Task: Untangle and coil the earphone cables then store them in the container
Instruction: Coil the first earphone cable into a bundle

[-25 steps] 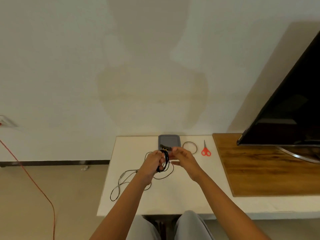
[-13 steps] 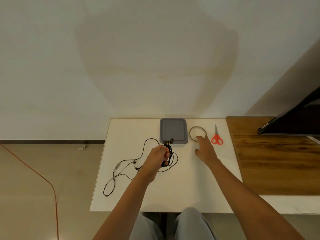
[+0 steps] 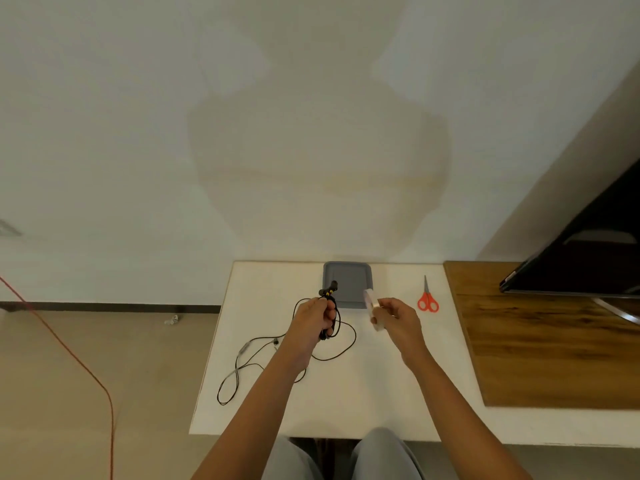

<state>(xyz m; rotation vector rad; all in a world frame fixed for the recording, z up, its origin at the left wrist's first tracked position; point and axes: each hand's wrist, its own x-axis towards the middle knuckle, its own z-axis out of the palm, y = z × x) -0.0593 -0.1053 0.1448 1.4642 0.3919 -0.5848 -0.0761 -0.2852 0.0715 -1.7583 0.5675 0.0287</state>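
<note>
My left hand grips a coiled bundle of black earphone cable above the white table; the plug end sticks up from my fist. Loose cable trails from the bundle to the left across the table, with an inline remote on it. My right hand holds a clear tape roll lifted off the table. The grey container sits at the table's far edge, just beyond both hands.
Red scissors lie right of the container. A wooden board covers the table's right part, with a dark screen standing on it. An orange cord runs over the floor at the left. My knees show below the table's front edge.
My right hand reached to the tape roll by the container, picked it up and brought it back toward the coiled cable. My left hand kept its grip on the coil.
</note>
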